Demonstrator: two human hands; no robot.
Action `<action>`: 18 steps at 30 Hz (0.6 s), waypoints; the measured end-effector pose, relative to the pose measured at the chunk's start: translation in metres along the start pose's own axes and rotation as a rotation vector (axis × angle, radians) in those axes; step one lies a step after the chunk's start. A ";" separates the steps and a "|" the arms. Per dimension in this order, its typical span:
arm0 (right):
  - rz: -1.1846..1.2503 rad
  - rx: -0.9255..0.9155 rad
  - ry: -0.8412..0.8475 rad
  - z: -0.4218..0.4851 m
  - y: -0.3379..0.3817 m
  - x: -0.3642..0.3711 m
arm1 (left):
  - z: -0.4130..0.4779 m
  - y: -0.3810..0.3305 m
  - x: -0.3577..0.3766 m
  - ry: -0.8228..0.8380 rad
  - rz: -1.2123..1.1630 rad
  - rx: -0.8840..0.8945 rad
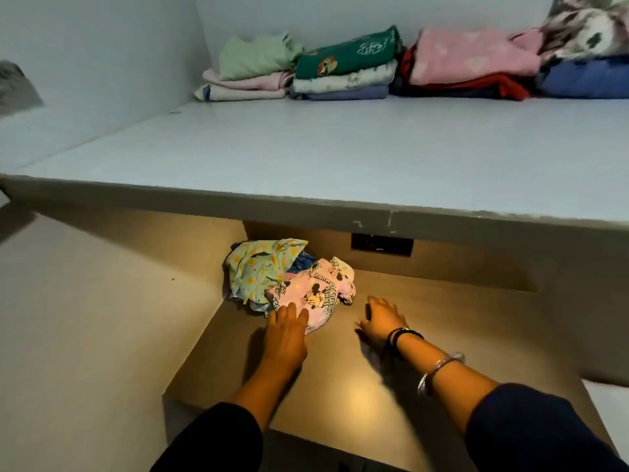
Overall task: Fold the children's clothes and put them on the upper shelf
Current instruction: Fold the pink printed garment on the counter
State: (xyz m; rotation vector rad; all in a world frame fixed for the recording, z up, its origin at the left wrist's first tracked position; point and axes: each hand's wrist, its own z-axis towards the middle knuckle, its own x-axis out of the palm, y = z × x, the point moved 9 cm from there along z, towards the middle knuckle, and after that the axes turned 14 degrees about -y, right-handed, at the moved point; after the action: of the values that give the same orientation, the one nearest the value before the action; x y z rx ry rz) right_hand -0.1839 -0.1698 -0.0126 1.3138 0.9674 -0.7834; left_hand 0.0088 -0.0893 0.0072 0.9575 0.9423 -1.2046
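A crumpled pink cartoon-print garment (315, 294) lies on the lower brown shelf (442, 335), against a rumpled light green yellow-print garment (260, 267); a bit of blue cloth shows between them. My left hand (286, 335) rests with fingers spread on the near edge of the pink garment. My right hand (381, 320) lies flat on the bare shelf just right of the pile, holding nothing. Folded stacks sit at the back of the upper white shelf (340, 151): a green-topped stack (343, 61), a pale green and pink stack (252, 68), a pink and red stack (466, 59).
The upper shelf's front edge (306, 202) overhangs the lower compartment. A dark socket plate (381, 244) is set in the lower back wall. A blue stack with a floral item on top (585, 52) sits at the far right. White walls close the left side.
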 end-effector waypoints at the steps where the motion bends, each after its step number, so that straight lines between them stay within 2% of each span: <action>1: 0.055 0.037 -0.007 0.001 -0.001 0.001 | -0.002 -0.002 -0.001 0.049 -0.005 0.001; 3: 0.180 0.155 -0.020 0.000 -0.009 0.000 | -0.007 -0.008 -0.002 0.028 -0.002 0.012; 5: 0.279 0.147 0.102 0.058 0.014 0.048 | 0.007 0.014 0.047 0.126 -0.021 -0.132; 8: 0.598 0.196 0.135 0.055 0.041 0.058 | 0.003 0.023 0.043 0.046 -0.087 -0.144; 10: 0.758 0.334 0.086 0.060 0.042 0.059 | 0.009 0.025 0.030 -0.059 -0.231 -0.186; 14: 0.872 0.473 0.047 0.066 0.036 0.046 | 0.027 0.042 -0.006 -0.167 -0.643 -0.355; 18: 1.219 0.623 0.016 0.045 0.039 0.004 | 0.031 0.089 -0.032 -0.214 -1.022 -0.634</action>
State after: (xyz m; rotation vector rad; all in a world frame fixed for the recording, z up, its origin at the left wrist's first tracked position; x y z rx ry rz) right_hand -0.1414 -0.2096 0.0003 2.0749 -0.2150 -0.0784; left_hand 0.0957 -0.0999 0.0549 -0.2320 1.5762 -1.6184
